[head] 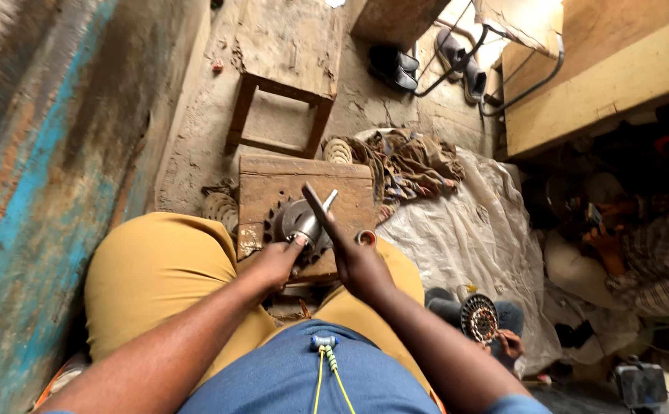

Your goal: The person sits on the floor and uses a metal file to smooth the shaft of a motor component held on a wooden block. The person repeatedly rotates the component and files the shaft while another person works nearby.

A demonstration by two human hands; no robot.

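Left hand (277, 261) grips sprocket hub (298, 222) on wooden block (273, 188); right hand (357, 264) clasps dark tool (318, 205).

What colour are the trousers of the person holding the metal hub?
Mustard yellow trousers, clearest in the head view.

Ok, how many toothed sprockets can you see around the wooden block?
3. One sprocket on the block, on the hub under the left hand; one on the floor left of the block; one behind it. Others may be hidden.

A rough wall (36, 176) with blue paint is on one side. A wooden stool (285, 77) stands on the dusty floor (196, 146). Bright light comes in behind.
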